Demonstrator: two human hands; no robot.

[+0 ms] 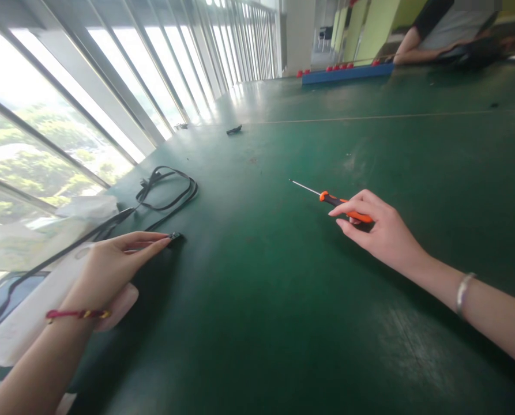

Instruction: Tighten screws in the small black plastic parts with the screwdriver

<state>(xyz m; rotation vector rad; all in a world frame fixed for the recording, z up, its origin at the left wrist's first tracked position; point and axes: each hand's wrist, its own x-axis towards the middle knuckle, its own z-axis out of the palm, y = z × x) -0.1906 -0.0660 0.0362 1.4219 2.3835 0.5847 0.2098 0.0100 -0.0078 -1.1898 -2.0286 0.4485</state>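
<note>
My left hand (pixel 114 262) is closed at the fingertips on a small dark piece (pixel 176 236), just over the green table (pixel 248 276); its kind is too small to make out. In my right hand (pixel 376 222) is a screwdriver (pixel 330 199) with an orange and black handle. The fingers rest around the handle, and its thin metal shaft points up and to the left. The tip appears close to the tabletop, but I cannot tell whether it touches.
A looped black cable (pixel 192 187) lies beyond my left hand. White sheets and plastic bags (pixel 73 225) sit at the left edge by the railing (pixel 145 69). Farther off are a small black object (pixel 234 130), a blue bar (pixel 348 74) with red knobs and a seated person (pixel 439 37).
</note>
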